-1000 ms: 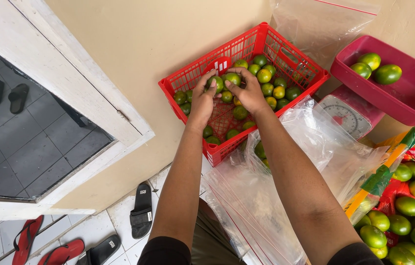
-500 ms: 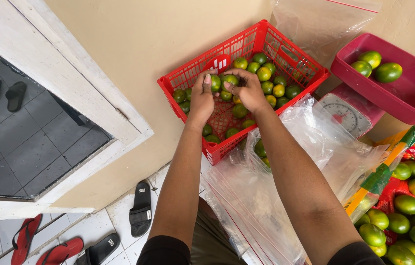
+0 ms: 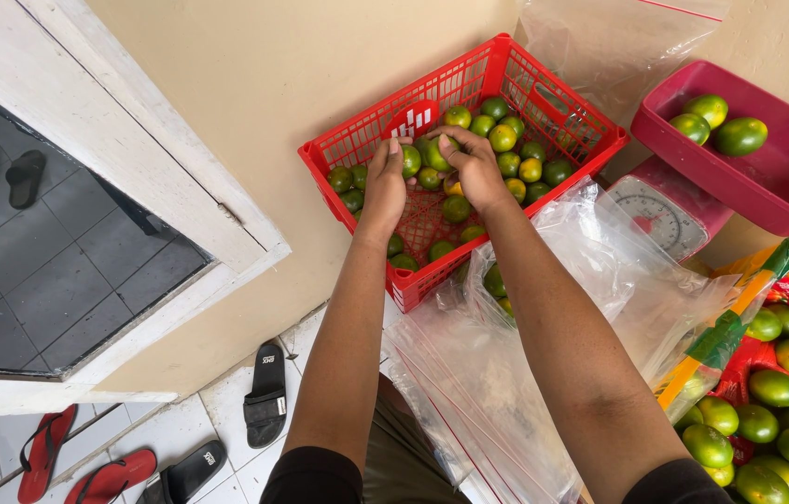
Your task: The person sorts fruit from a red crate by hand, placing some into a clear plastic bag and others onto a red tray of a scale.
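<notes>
Two hands in red basket (image 3: 544, 89) at twelve o'clock: left hand (image 3: 385, 182) fingers curled on green lime (image 3: 410, 161), right hand (image 3: 476, 168) clenched over limes (image 3: 438, 152), gathering. Clear bags (image 3: 506, 373) at five o'clock, mouth open below basket.

A single head-worn camera looks steeply down and forward, close over both forearms, at a red basket (image 3: 469, 159) against a wall; a scale (image 3: 660, 219) sits right, apparently partly hidden.
</notes>
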